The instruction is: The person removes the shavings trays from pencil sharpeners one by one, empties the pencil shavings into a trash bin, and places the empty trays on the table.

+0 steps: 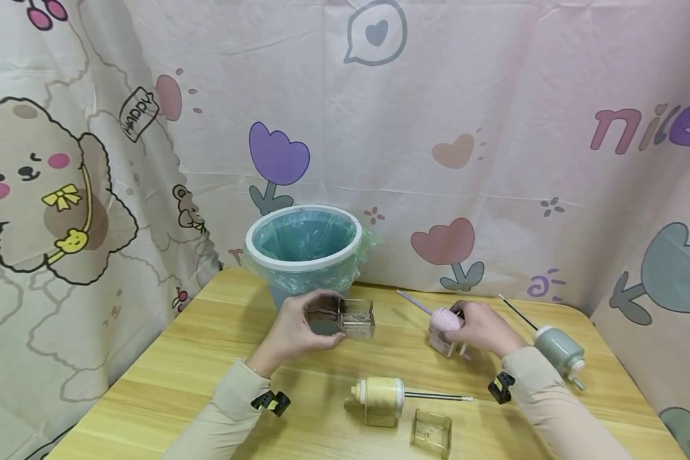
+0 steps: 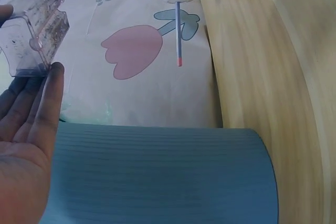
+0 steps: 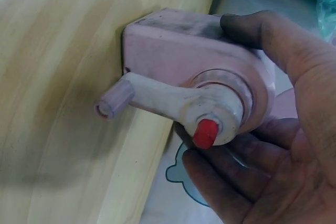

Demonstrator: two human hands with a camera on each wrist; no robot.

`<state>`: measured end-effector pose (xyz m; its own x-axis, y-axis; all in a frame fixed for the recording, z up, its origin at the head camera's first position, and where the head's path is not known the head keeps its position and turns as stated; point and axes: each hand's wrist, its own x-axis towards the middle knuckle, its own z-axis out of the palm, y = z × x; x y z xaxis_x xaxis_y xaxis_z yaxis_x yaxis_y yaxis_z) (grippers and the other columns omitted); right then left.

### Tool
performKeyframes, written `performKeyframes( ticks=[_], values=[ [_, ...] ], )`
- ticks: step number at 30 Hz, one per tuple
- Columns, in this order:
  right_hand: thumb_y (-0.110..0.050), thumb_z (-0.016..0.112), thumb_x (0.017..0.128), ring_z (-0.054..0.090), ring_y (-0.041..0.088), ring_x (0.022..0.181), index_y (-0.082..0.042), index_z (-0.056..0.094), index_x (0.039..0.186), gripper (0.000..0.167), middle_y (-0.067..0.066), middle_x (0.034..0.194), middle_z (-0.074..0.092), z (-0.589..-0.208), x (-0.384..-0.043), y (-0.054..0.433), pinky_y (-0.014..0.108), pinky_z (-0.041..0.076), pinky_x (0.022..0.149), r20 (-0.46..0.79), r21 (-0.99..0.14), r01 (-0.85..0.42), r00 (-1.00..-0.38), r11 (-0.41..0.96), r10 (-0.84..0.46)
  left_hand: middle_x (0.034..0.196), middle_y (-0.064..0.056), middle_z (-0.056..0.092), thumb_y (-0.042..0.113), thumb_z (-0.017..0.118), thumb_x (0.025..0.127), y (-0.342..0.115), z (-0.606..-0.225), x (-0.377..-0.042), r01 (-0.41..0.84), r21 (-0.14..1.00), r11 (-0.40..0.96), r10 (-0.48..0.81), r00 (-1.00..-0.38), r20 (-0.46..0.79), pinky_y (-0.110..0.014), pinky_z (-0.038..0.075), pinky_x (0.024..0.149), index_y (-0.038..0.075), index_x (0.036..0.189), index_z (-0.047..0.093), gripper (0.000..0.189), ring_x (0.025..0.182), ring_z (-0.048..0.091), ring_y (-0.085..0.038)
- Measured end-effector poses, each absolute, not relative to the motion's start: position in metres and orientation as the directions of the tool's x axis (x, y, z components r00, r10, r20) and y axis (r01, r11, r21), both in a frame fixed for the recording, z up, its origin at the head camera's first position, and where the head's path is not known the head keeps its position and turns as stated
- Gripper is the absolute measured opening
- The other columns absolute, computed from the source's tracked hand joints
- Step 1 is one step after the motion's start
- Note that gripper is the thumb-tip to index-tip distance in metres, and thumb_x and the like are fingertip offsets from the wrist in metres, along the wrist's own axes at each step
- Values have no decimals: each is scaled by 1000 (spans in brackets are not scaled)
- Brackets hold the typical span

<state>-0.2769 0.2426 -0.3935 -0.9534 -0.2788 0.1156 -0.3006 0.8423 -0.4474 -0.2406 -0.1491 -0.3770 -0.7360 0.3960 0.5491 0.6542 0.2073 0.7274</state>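
My left hand (image 1: 296,329) pinches a clear, smoky plastic shavings drawer (image 1: 356,318) between thumb and fingers, just in front of the bin. Dark specks cling to the drawer's walls in the left wrist view. My right hand (image 1: 485,324) grips a pink hand-crank pencil sharpener (image 1: 445,319) at the back of the table, thumb on one side and fingers around the other. A pencil (image 2: 178,32) with a red end sticks out of the sharpener. The right wrist view shows its pale crank arm (image 3: 163,95) and a red piece (image 3: 206,133) at the hub.
Behind my left hand stands a blue bin (image 1: 305,262) lined with a green plastic bag. A yellow sharpener (image 1: 382,399) holding a pencil lies near the front, beside a loose clear drawer (image 1: 431,433). At the right is a grey-green sharpener (image 1: 559,351) with a pencil.
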Motion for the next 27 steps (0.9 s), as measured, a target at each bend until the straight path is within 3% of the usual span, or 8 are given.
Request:
performKeyframes(
  ticks=[8,18,27],
  values=[
    [-29,86,79,64,16,74,6,69,124,59,6,89,74,-392,-276,237,33,53,64,90,-410,-269,-963,871,-255,114,-18,79,-2,92,73,-154,-369,-239,657,726,205,381,-736,559,-43,67,89,1,127,70,58,97,80,-22],
    [-31,87,79,63,17,72,6,70,124,60,7,88,75,-394,-274,237,32,52,62,99,-401,-261,-965,878,-241,115,-17,79,-2,92,72,-159,-362,-235,628,741,238,354,-766,536,-31,66,90,1,128,70,60,99,79,-21],
    [-32,88,80,61,18,72,6,70,122,60,7,89,74,-392,-269,241,33,51,60,86,-395,-236,-972,888,-220,114,-19,79,-2,92,73,-164,-356,-235,637,746,195,357,-754,551,-33,66,89,1,127,70,59,98,80,-21]
  ],
)
